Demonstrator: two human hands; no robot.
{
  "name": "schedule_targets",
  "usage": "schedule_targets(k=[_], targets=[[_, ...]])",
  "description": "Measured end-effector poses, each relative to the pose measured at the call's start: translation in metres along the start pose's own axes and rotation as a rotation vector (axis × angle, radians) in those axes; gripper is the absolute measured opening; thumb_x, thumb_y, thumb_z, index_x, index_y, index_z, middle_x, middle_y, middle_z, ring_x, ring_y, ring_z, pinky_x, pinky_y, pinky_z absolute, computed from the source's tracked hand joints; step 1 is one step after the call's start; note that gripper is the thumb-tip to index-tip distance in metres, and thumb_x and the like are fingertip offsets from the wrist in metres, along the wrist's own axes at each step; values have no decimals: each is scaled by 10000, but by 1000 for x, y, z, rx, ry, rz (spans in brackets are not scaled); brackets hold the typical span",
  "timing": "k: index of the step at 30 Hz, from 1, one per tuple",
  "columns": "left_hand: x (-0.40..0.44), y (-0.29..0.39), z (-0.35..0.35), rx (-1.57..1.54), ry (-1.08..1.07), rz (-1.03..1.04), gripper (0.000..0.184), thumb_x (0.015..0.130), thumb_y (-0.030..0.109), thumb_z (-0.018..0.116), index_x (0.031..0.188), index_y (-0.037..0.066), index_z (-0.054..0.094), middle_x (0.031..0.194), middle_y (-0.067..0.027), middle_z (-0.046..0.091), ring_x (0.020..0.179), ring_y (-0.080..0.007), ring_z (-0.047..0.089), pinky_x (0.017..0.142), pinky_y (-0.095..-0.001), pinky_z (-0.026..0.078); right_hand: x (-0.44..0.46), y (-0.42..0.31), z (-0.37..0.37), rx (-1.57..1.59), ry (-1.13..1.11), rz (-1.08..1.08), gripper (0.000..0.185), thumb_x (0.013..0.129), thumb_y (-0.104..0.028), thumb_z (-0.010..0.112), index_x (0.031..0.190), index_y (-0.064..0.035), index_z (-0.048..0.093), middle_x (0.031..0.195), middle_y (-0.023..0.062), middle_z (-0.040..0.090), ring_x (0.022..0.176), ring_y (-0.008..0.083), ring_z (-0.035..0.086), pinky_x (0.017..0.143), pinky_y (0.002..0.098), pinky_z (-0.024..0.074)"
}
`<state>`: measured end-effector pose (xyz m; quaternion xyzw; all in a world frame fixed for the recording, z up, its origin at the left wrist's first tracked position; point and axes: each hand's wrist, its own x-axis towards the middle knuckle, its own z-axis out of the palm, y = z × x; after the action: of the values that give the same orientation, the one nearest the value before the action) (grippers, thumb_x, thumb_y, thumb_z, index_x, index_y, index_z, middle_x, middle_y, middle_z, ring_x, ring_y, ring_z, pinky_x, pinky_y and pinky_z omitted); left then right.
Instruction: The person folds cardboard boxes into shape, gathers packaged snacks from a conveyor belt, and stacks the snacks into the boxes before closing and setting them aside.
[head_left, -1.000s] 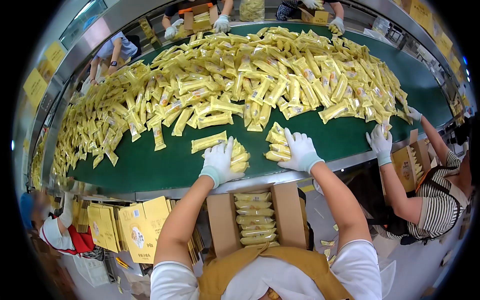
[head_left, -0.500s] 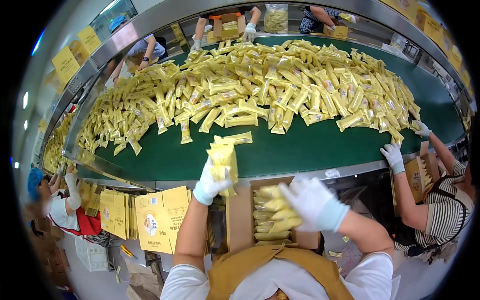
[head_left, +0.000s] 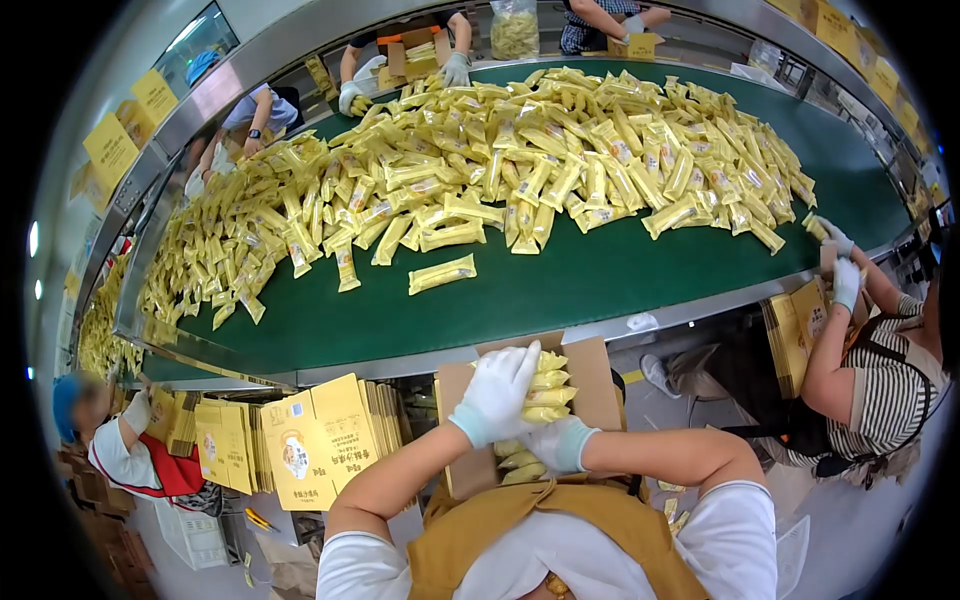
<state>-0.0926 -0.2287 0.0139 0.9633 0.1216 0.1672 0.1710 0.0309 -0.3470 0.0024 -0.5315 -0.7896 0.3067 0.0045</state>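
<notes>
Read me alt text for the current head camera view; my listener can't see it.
A person's gloved left hand holds a row of yellow packets, right hand just below, at an open cardboard box. Beyond, a large heap of similar packets lies on a green conveyor belt. Yellow printed cartons stand at left; a striped-shirted co-worker is at right.

A white crate (head_left: 191, 536) stands at lower left, a striped-shirted person (head_left: 880, 368) at right.

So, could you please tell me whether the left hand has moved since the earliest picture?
Yes, the left hand has drawn back from the belt, past its metal edge, to the box.
</notes>
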Motion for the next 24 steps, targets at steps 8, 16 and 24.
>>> schedule_targets(k=[8, 16, 24], targets=[[0, 7, 32, 395, -279, -130, 947, 719, 260, 739, 1513, -42, 320, 1204, -165, 542, 1155, -317, 525, 1035, -468, 360, 2, -20, 4, -309, -361, 157, 804, 844, -487, 689, 1472, -58, 428, 1208, 169, 663, 1093, 317, 667, 864, 448, 522], [20, -28, 19, 150, -684, 36, 903, 732, 282, 766, 1480, -46, 381, 1367, -243, 512, 1241, -366, 528, 1077, -452, 402, 2, 11, -59, -139, -312, -57, 466, 903, -502, 636, 1177, -128, 693, 1065, 76, 724, 952, 252, 700, 798, 404, 527], [80, -147, -100, -695, -342, -403, 402, 922, 328, 677, 1184, 24, 695, 1176, -155, 707, 1119, -270, 661, 989, -341, 505, 65, 163, -161, 385, 691, 337, 480, 902, -497, 643, 1143, -86, 692, 1120, 195, 670, 1034, 328, 659, 914, 392, 520]])
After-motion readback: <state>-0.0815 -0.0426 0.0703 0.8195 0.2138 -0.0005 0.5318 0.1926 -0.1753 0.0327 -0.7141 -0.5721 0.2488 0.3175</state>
